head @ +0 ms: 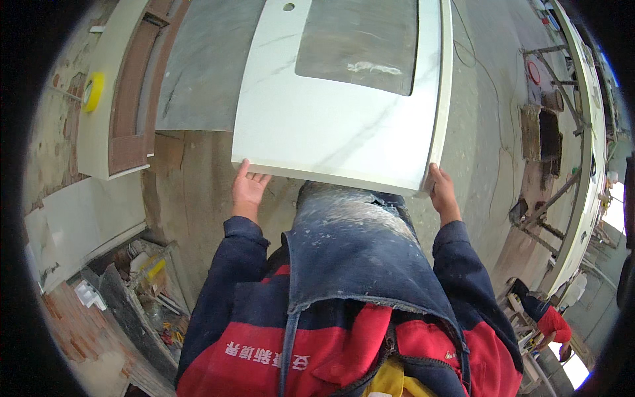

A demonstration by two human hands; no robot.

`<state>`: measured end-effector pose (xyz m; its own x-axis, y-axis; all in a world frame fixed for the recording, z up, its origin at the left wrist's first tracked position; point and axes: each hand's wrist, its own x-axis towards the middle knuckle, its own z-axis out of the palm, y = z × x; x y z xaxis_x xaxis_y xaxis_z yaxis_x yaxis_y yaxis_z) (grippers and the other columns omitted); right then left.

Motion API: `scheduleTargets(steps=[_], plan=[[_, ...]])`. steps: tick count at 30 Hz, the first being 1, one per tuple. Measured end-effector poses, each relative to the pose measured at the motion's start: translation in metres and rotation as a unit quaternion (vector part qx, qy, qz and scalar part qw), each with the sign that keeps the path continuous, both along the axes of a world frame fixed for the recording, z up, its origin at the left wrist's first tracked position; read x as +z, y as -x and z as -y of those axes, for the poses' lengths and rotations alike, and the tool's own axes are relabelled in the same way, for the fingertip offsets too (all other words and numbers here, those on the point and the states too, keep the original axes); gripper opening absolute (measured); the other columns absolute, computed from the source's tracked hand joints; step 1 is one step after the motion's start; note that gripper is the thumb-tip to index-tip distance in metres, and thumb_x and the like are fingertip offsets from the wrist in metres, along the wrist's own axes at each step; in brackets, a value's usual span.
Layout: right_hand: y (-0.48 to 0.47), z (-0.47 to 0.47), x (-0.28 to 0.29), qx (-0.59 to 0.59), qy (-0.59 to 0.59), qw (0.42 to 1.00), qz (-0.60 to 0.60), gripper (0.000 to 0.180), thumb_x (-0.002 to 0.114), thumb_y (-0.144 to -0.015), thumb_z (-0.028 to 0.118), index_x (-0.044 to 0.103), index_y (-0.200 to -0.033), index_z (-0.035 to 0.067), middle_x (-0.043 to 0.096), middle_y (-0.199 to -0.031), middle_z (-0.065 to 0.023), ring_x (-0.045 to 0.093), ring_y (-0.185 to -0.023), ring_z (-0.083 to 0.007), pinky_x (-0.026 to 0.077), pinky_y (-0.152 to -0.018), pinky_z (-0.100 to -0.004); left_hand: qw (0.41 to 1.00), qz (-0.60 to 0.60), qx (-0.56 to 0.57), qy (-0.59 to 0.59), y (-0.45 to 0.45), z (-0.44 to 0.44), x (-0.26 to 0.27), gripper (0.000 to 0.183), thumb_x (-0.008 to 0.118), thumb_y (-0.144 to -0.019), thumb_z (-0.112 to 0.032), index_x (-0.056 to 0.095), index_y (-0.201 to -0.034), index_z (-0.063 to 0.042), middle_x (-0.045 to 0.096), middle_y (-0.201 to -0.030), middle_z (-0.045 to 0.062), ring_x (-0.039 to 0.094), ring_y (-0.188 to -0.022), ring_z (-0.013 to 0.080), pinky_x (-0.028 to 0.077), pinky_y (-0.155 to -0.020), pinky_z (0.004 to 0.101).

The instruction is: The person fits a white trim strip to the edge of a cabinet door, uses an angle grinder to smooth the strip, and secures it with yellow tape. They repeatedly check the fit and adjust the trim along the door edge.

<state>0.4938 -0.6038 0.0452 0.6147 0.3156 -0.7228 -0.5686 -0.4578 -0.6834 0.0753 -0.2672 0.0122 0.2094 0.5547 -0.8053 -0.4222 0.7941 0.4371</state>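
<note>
A white stone-like countertop slab (317, 119) with grey veins lies before me, with a large rectangular cut-out and a small round hole near its far end. My left hand (249, 188) is at the slab's near left corner, thumb on the edge and the other fingers below it. At the near right corner my right hand (443, 191) grips the thick edge, thumb on its side. Most of the right fingers are hidden from view. Below the slab's near edge hangs my dusty denim apron (357, 248).
On the left, a roll of yellow tape (93, 92) sits on a pale slab with a brown underside frame (130, 106). A bin of scraps (158, 297) stands lower left. A cable (496, 94) crosses the floor at right, near a long workbench (580, 198). Another person (551, 325) is far right.
</note>
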Motion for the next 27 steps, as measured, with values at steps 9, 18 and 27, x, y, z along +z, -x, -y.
scheduleTargets(steps=[9, 18, 27], plan=[[-0.001, -0.001, 0.001, -0.020, 0.001, 1.000, 0.017, 0.044, 0.063, -0.101, 0.037, 0.060, -0.123, -0.002, 0.067, -0.108, -0.0065, 0.065, -0.095, -0.0167, 0.053, -0.081, -0.0337, 0.999, 0.029, 0.004, -0.016, 0.002, 0.004, -0.016, 0.074, 0.065, -0.099, -0.030, 0.025, -0.154, 0.000, 0.024, -0.161, 0.020, 0.025, -0.149, 0.0402, 0.032, -0.118, 0.0623], [0.012, -0.005, 0.016, -0.022, 0.014, 0.999, 0.030, 0.046, 0.062, -0.101, 0.038, 0.060, -0.127, 0.000, 0.067, -0.116, -0.0106, 0.066, -0.099, -0.0200, 0.053, -0.082, -0.0329, 0.988, 0.118, -0.045, -0.084, 0.002, 0.002, -0.013, 0.055, 0.055, -0.103, -0.025, 0.037, -0.148, -0.001, 0.041, -0.152, 0.017, 0.037, -0.143, 0.0386, 0.032, -0.118, 0.0614], [0.062, -0.002, 0.016, -0.181, 0.068, 0.980, 0.044, 0.070, 0.067, -0.096, 0.041, 0.042, -0.148, 0.001, 0.046, -0.145, -0.0200, 0.048, -0.131, -0.0364, 0.043, -0.103, -0.0505, 0.986, 0.128, -0.046, -0.092, 0.005, -0.002, -0.018, 0.046, 0.051, -0.103, -0.022, 0.043, -0.143, -0.002, 0.048, -0.146, 0.017, 0.040, -0.140, 0.0375, 0.031, -0.117, 0.0631]])
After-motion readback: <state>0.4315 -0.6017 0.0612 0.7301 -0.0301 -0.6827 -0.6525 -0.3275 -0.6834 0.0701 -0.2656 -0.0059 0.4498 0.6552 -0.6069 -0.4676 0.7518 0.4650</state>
